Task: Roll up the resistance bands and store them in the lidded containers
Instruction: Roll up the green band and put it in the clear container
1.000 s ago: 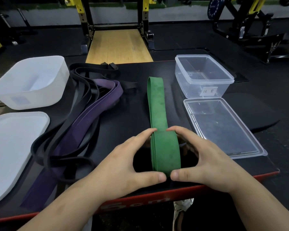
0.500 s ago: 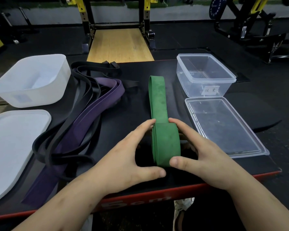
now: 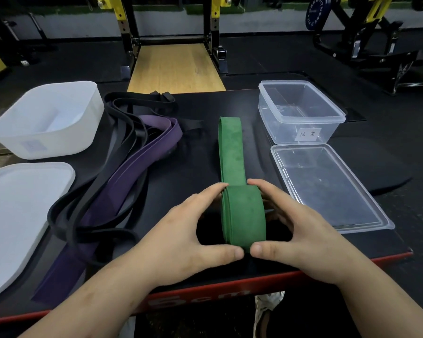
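Green band (image 3: 242, 215) sits at the near-middle of the table (image 3: 230, 106), part rolled. The roll stands on edge between both hands, and the flat tail runs straight away from me. Left hand (image 3: 181, 230) and right hand (image 3: 303, 230) clamp the roll from either side, thumbs meeting at its near bottom and fingertips curled over its far top. I read this as mid-roll on the first band. Next move needs the roll walked forward along the tail with side pressure kept on, or the layers will likely slip sideways. Then it goes into the clear container (image 3: 279, 132), open at far right, with the clear lid (image 3: 327, 186) flat just beside the right hand. The path ahead is bare. Purple band (image 3: 137, 172) and black bands (image 3: 122, 132) lie tangled to the left, near the left wrist. The red table edge (image 3: 303, 274) is close under the thumbs.
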Available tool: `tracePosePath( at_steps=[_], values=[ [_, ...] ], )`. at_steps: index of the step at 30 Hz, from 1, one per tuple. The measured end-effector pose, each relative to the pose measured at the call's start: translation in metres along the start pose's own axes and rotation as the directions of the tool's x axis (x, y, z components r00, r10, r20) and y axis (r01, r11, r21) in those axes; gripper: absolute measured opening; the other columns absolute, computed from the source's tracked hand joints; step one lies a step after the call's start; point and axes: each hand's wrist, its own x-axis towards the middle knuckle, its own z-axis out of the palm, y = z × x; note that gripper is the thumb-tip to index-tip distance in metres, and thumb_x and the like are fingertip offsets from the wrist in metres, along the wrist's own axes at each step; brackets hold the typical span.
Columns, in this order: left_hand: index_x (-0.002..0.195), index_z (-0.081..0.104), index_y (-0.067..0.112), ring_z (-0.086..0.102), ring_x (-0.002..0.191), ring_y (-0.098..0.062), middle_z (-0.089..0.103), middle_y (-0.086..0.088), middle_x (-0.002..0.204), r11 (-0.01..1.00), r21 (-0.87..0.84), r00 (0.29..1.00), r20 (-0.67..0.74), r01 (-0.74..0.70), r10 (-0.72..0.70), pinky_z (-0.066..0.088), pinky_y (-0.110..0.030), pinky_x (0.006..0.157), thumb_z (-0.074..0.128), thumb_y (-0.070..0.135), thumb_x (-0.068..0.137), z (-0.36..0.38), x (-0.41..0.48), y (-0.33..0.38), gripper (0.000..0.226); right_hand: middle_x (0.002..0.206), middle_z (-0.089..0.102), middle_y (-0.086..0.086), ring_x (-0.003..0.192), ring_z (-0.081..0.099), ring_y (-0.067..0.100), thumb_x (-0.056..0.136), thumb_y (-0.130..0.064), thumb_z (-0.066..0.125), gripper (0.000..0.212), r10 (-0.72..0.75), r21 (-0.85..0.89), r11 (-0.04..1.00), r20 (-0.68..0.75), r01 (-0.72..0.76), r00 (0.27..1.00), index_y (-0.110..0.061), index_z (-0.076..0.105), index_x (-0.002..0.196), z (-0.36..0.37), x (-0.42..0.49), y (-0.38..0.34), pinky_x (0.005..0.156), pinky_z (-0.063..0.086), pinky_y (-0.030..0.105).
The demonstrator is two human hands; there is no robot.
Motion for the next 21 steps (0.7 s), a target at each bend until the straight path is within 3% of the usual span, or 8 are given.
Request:
tracePosePath(
  at_steps=[4, 7, 10, 12, 17, 18, 21],
  values=[
    [0.15, 0.033, 0.052, 0.046, 0.133, 0.008, 0.054, 0.028, 0.138, 1.0, 0.007, 1.0, -0.005, -0.011, 0.011, 0.041, -0.03, 0.112, 0.085, 0.063, 0.065, 0.003, -0.01, 0.003, 0.1, 0.145, 0.059, -0.009, 0.135, 0.056, 0.014, 0.069, -0.046, 0.092, 0.09, 0.007, 0.01, 1.0, 0.032, -0.008, 0.999, -0.046, 0.046, 0.147, -0.001, -0.005, 0.0, 0.111, 0.045, 0.046],
    [0.152, 0.027, 0.054, 0.043, 0.135, 0.009, 0.05, 0.03, 0.142, 1.0, 0.002, 1.0, 0.007, -0.013, 0.013, 0.039, -0.027, 0.113, 0.082, 0.066, 0.067, 0.006, -0.013, 0.0, 0.101, 0.14, 0.062, -0.011, 0.132, 0.058, 0.012, 0.068, -0.05, 0.09, 0.087, 0.007, -0.005, 1.0, 0.005, -0.007, 1.0, -0.046, 0.048, 0.144, 0.001, -0.004, -0.002, 0.109, 0.047, 0.044],
    [0.152, 0.017, 0.06, 0.03, 0.136, 0.021, 0.036, 0.039, 0.147, 1.0, 0.008, 1.0, -0.003, -0.023, 0.023, 0.028, -0.004, 0.108, 0.087, 0.06, 0.065, 0.005, -0.013, 0.001, 0.112, 0.139, 0.062, -0.014, 0.132, 0.057, 0.01, 0.068, -0.056, 0.084, 0.085, 0.022, 0.002, 1.0, -0.016, -0.022, 1.0, -0.048, 0.047, 0.144, 0.003, -0.002, 0.0, 0.109, 0.046, 0.045],
    [0.151, 0.018, 0.062, 0.027, 0.135, 0.024, 0.033, 0.041, 0.148, 0.999, 0.021, 1.0, 0.0, -0.024, 0.024, 0.024, 0.001, 0.105, 0.09, 0.054, 0.066, 0.004, -0.011, 0.003, 0.112, 0.143, 0.059, -0.015, 0.135, 0.054, 0.01, 0.07, -0.057, 0.081, 0.086, 0.026, 0.014, 1.0, -0.016, -0.025, 1.0, -0.05, 0.043, 0.147, 0.004, -0.002, 0.001, 0.111, 0.045, 0.046],
    [0.152, 0.024, 0.059, 0.036, 0.14, 0.009, 0.045, 0.03, 0.148, 1.0, -0.004, 1.0, 0.004, -0.006, 0.006, 0.034, -0.03, 0.118, 0.083, 0.059, 0.07, 0.0, 0.0, 0.0, 0.101, 0.155, 0.044, -0.024, 0.145, 0.043, 0.004, 0.071, -0.051, 0.086, 0.099, 0.013, 0.015, 1.0, 0.006, -0.013, 1.0, -0.061, 0.028, 0.151, 0.003, -0.003, 0.002, 0.117, 0.039, 0.044],
    [0.152, 0.022, 0.06, 0.035, 0.141, 0.01, 0.044, 0.031, 0.148, 1.0, -0.004, 1.0, -0.002, -0.005, 0.005, 0.033, -0.028, 0.118, 0.083, 0.06, 0.07, 0.0, 0.001, -0.001, 0.102, 0.155, 0.044, -0.025, 0.144, 0.043, 0.004, 0.072, -0.052, 0.086, 0.098, 0.024, 0.006, 1.0, 0.007, -0.024, 1.0, -0.061, 0.029, 0.151, 0.003, -0.001, 0.003, 0.117, 0.039, 0.044],
    [0.15, 0.013, 0.067, 0.024, 0.137, 0.024, 0.033, 0.042, 0.147, 1.0, 0.015, 1.0, -0.015, -0.001, 0.001, 0.025, -0.004, 0.109, 0.088, 0.054, 0.068, 0.001, -0.001, 0.001, 0.112, 0.155, 0.046, -0.021, 0.145, 0.043, 0.006, 0.075, -0.057, 0.082, 0.094, 0.04, 0.015, 0.999, 0.01, -0.041, 0.999, -0.06, 0.028, 0.152, 0.001, 0.003, 0.004, 0.119, 0.037, 0.046]
  ],
)
